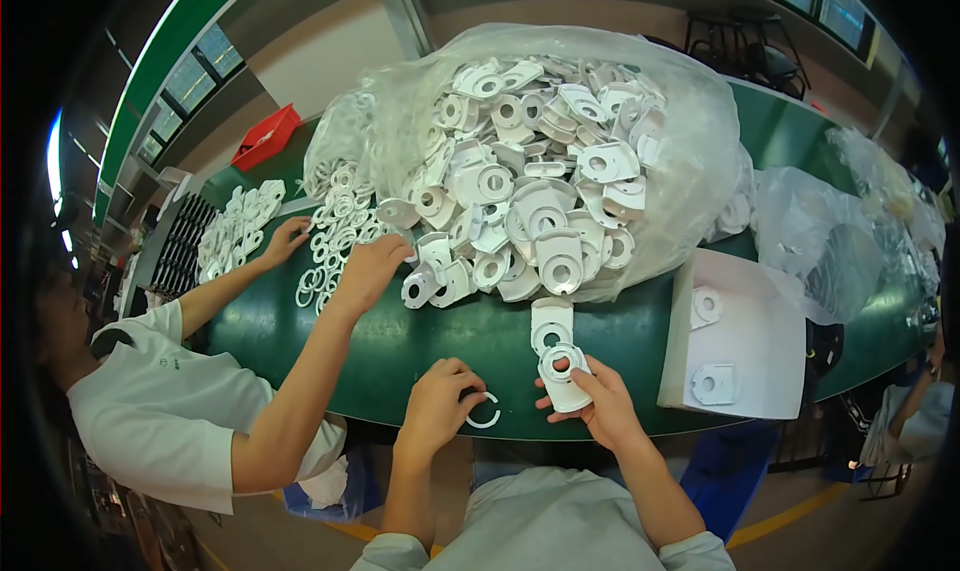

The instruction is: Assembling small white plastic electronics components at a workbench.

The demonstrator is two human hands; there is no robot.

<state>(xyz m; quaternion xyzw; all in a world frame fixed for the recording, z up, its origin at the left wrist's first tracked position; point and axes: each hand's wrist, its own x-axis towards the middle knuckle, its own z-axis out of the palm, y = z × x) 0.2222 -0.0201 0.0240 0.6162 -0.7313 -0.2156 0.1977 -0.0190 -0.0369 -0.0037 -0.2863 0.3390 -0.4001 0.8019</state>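
Note:
Near the table's front edge, my left hand (438, 403) pinches a thin white plastic ring (486, 411). To its right, my right hand (606, 407) grips a white plastic housing part (566, 379) with a round hole, thumb on top and fingers underneath. Just beyond it, a similar white part (551, 323) lies on the green tabletop. Farther back, a large heap of white plastic parts (545, 171) spills from an opened clear plastic bag (700, 121).
A co-worker (190, 391) at my left reaches over loose white rings (335, 236). Beyond are a pile of white parts (240, 221) and a red tray (266, 137). At right stands a white box (750, 341) holding two parts, near clear plastic bags (815, 231).

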